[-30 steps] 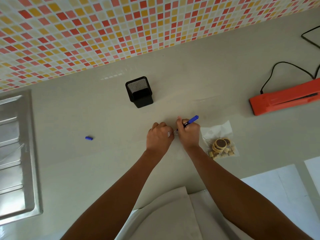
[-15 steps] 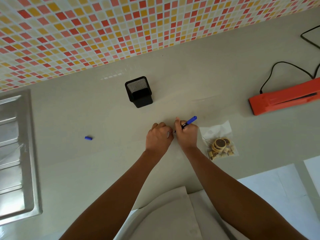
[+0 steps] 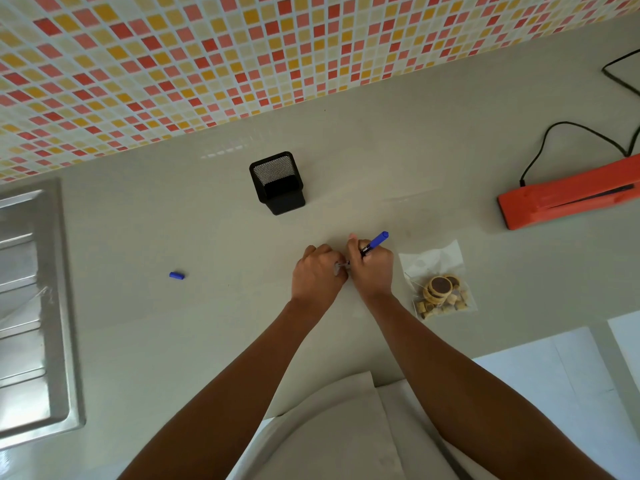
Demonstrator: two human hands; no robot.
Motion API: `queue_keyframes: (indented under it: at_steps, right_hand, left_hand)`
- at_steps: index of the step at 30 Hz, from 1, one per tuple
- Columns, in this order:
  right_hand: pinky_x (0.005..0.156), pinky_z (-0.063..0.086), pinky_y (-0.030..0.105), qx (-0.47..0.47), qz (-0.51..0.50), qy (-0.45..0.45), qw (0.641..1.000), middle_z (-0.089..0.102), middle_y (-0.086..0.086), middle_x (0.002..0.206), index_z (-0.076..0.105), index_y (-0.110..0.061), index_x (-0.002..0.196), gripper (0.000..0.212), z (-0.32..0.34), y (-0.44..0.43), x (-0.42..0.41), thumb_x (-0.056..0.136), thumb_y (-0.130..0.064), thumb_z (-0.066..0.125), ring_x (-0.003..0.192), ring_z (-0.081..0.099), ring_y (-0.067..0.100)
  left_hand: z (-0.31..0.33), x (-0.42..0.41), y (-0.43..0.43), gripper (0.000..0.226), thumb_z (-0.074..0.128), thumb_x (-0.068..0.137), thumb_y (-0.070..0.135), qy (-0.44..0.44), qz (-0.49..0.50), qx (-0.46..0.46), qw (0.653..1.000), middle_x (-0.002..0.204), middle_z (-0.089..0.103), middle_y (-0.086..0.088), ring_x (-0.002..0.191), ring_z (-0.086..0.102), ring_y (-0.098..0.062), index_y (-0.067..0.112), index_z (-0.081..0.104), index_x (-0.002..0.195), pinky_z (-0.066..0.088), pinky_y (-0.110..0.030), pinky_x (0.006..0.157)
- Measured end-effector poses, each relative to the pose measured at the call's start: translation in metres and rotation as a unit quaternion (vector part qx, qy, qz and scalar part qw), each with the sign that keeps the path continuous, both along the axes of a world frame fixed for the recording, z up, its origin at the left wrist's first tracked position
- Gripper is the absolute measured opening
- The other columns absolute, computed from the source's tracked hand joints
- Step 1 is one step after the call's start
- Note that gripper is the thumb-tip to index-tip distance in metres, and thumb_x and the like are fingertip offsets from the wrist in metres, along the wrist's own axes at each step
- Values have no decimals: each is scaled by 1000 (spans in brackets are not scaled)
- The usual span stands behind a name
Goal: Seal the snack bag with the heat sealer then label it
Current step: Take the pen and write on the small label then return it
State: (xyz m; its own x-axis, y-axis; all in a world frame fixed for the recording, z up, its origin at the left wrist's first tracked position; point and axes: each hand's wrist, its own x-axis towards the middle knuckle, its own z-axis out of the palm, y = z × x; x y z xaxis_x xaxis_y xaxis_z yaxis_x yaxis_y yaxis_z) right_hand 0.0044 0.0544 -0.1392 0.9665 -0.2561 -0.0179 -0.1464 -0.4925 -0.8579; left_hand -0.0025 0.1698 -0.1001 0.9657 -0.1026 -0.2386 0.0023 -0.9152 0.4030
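Observation:
A clear snack bag [image 3: 437, 278] with round biscuits and small pieces lies flat on the grey counter, just right of my hands. My right hand [image 3: 372, 268] grips a blue pen [image 3: 375, 241], tip pointing down-left between the hands. My left hand [image 3: 318, 273] is closed, its fingers pressing a small pale label [image 3: 338, 269] against the counter; most of the label is hidden. The pen tip meets that label. The orange heat sealer [image 3: 568, 197] rests at the far right with its black cord trailing back.
A black mesh pen holder [image 3: 277, 183] stands behind my hands. The blue pen cap [image 3: 177, 275] lies to the left. A steel sink drainboard [image 3: 33, 306] fills the left edge. White sheets [image 3: 540, 386] lie at the lower right. A tiled wall backs the counter.
My right hand and the pen have shifted slightly left, closer to my left hand. The bag and sealer have not moved.

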Motion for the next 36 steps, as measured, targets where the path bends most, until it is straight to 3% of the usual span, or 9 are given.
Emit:
queue_keyframes:
  at_steps: [4,7,13,24,27,33,36]
  right_hand:
    - [39,32,29,-19,6,-22,1000,44,5,41,46,-8,49,53,2,-1,0,96,-32,50,35,42,21]
    - [41,24,12,-22,8,-28,999,41,-3,43,44,-17,52,47,5,-1,0,96,-31,50,36,37,13]
    - [41,24,13,-16,2,-13,1000,36,-5,43,40,-17,51,49,0,-3,0,95,-13,60,37,38,10]
    - [42,24,14,-16,1,-18,1000,38,-4,44,43,-15,51,47,2,-1,0,95,-20,58,35,32,9]
    - [41,28,25,-18,3,-19,1000,40,0,43,45,-9,50,50,1,-1,-1,96,-28,53,36,36,17]
    - [43,23,21,-30,0,-20,999,34,-3,43,39,-14,50,48,2,-4,1,94,-16,60,37,31,14]
    - [43,24,22,-31,7,-25,999,35,-4,43,38,-18,51,48,4,-2,1,95,-20,58,37,31,15]
  left_hand:
    - [0,0,0,10,73,78,15,1,0,2,1000,74,65,-1,73,56,-22,18,71,69,44,-26,55]
    - [0,1,0,7,72,79,16,2,0,6,1000,76,65,-1,75,56,-21,19,73,73,45,-26,56]
    - [1,1,0,7,71,81,15,0,-3,-1,1000,78,66,-1,76,57,-22,18,73,75,45,-25,58]
    - [0,1,0,6,73,79,15,-4,1,2,1000,76,67,-1,74,56,-22,18,75,75,43,-25,55]
    - [0,1,0,6,74,80,16,-1,0,4,1000,75,66,-1,74,57,-23,19,73,74,41,-24,55]
    - [1,2,0,6,71,81,15,5,3,0,1000,81,68,-2,78,58,-23,18,76,80,43,-25,58]
    - [1,2,-1,6,70,83,17,6,0,1,1000,81,68,-1,80,57,-22,18,76,82,43,-24,59]
